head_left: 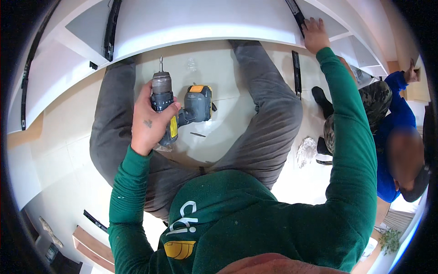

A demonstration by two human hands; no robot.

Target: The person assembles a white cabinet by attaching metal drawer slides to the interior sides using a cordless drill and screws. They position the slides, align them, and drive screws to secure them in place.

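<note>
My left hand (pixel 151 121) is closed around the body of a cordless drill (pixel 160 93), black and grey with a yellow label. Its bit points away from me, and its battery (pixel 199 101) with an orange patch is turned to the right. At the far right, my right hand (pixel 315 35) rests with fingers spread against a black drawer slide (pixel 296 16) on the white cabinet panel. The fingertips touch the slide's edge; the palm side is hidden. Another drawer slide (pixel 110 34) is fixed to the cabinet at the left.
The white cabinet (pixel 205 20) spans the far side. Between my legs, a small dark strip (pixel 197 134) lies on the tiled floor. A loose drawer slide (pixel 296 73) lies by my right knee, near crumpled clear plastic (pixel 306 151). At right sits another person (pixel 397 132) in blue.
</note>
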